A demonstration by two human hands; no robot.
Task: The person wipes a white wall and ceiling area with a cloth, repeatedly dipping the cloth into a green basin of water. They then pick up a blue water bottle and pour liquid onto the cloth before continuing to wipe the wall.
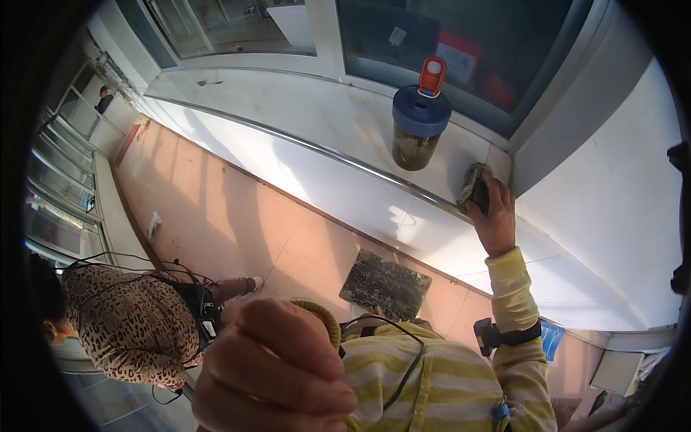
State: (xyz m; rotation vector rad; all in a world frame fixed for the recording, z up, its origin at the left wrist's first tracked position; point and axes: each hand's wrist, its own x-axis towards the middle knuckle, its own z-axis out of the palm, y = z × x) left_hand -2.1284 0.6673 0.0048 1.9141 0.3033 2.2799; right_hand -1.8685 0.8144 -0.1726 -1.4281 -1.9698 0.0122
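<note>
My right hand [494, 213] grips a bunched grey-green cleaning cloth [475, 186] on the white window sill [302, 108], close to the corner where the side wall begins. To the left of the cloth, a clear drinking bottle [414, 146] stands on the sill. It has a dark blue lid [421, 110], a raised red flap and brownish contents. Very near the camera, my left hand [270, 367] is raised in front of my striped top, its fingers curled in. Nothing shows in it, though the palm side is partly hidden.
A metal trim [324, 154] edges the sill below the glass window [453, 59]. One spoon [209, 83] lies at the sill's far end. On the tiled floor is a dark, worn board [386, 283]. Another person [129, 324] with cables on the back is at left.
</note>
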